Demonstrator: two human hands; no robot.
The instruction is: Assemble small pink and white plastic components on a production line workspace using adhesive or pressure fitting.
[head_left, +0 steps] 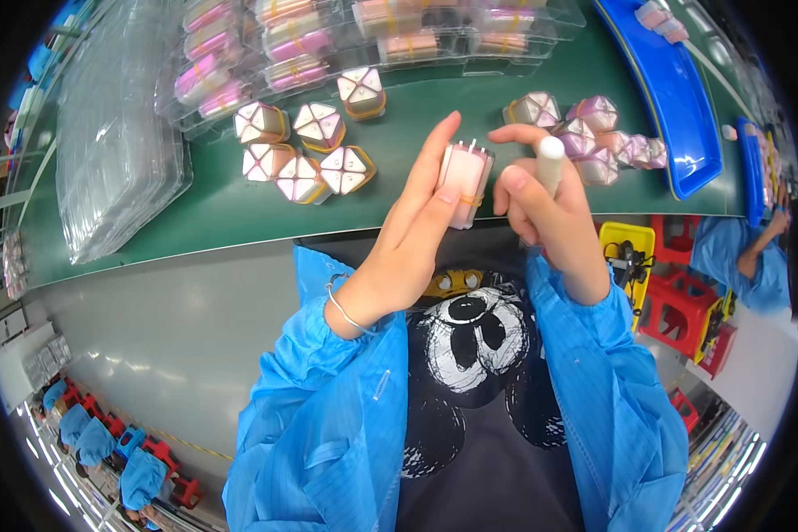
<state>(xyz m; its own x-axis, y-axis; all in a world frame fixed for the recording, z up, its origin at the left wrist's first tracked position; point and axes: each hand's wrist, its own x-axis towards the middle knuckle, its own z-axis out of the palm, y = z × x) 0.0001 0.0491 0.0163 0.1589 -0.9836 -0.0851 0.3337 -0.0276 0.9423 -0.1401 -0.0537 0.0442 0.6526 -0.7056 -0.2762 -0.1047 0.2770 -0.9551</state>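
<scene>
Right now the pink bundle (466,177) sits up in the air by the table's near edge, leaning a little, with a yellow band (472,201) round its lower part. The left hand (404,246) has it pinned between thumb and outstretched fingers; the right hand (554,213) is curled around a white stick (551,152), its forefinger reaching out just beside the bundle. The two hands look apart.

Here's the danger: that thumb hold seems light, so a slip could send the bundle over the edge and down to the floor. The pale prongs (473,145) poke up bare from its top, and a careless knock from the finger or stick could bend them. A thumb dragging on the band might shift it, too, and let the pieces spread.

Further out, six white-topped bundles (302,180) crowd the table to the left; a wide sweep of the left hand could tip one. Over on the right, another cluster (597,165) stands close to the right hand, hemming it in, with a blue tray (690,133) beyond. Clear trays full of bundles (293,40) block the far side, and a stack of clear plastic trays (120,133) fills the far left of the green table (217,208).
</scene>
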